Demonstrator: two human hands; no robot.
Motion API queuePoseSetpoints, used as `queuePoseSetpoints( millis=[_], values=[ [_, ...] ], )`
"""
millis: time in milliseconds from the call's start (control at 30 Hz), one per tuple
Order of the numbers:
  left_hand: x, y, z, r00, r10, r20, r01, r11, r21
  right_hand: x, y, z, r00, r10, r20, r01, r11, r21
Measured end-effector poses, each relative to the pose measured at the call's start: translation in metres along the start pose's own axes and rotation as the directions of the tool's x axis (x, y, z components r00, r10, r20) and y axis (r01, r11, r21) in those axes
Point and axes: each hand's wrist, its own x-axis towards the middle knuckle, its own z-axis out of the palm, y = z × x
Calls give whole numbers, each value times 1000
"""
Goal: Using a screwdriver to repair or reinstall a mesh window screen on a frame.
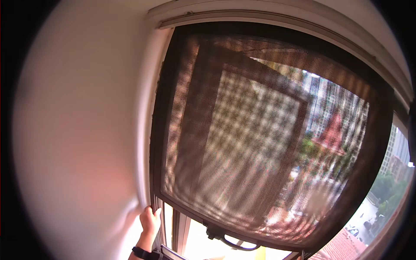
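My left hand [149, 223], with a black band [145, 253] on its wrist, is at the lower left. Its fingers curl against the dark side of the window frame [157, 221], beside the edge of the pale wall. A large dark-framed mesh window screen [255, 125] fills most of the opening, just above this hand. On the screen's bottom bar sit a black latch [211, 231] and a curved black handle [240, 246]. Bright daylight shows through a gap under the bar. My right hand cannot be made out.
A smooth pale wall [78, 121] rises close on the left. The window's upper trim [277, 17] curves overhead. Through the mesh, a brown-framed sash [299, 117] stands outside. Beyond are buildings, trees [385, 186] and a reddish tiled roof [342, 249] far below.
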Motion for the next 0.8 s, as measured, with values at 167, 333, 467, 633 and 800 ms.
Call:
queuePoseSetpoints(
  millis=[167, 333, 467, 633, 800],
  values=[
    [-3, 0, -2, 998, 45, -42, -46, 999, -24, -4, 9, 4, 1000, 29, 12, -29, 999, 23],
    [-5, -21, 9, 994, 84, -74, -81, 996, 41, -5, 7, 7, 1000, 14, -16, -13, 997, 77],
    [-3, -10, 5, 991, 115, -72, -116, 993, -10, -1, 5, -2, 999, 35, -41, -33, 998, 48],
    [-5, -7, 11, 983, 149, -109, -157, 985, -71, -6, 24, -1, 998, 65, -25, -67, 996, -59],
    [-9, 1, 1, 978, 156, -138, -163, 986, -41, -8, 39, 5, 998, 65, -4, -65, 997, -48]
  ],
)
